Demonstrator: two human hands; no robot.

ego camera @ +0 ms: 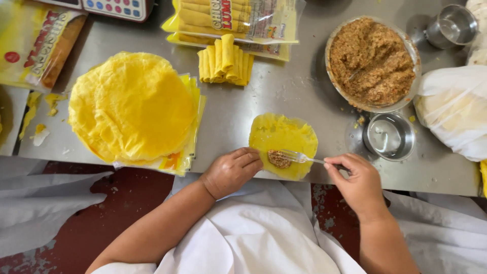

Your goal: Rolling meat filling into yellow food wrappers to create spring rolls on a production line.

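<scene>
Steel table (284,96): wrappers (132,104), bowls (389,136).

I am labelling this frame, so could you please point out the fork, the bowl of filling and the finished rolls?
fork (293,155), head view, on the tines.
bowl of filling (412,48), head view, on the right rim.
finished rolls (225,63), head view, mid-stack.

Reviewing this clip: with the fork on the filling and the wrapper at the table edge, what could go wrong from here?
1. The yellow wrapper overhangs the metal table edge, so it might slide off.
2. The fork in the right hand presses the filling lump; its tines could tear the thin sheet.
3. The left hand pins only one edge, so the wrapper may shift.
</scene>
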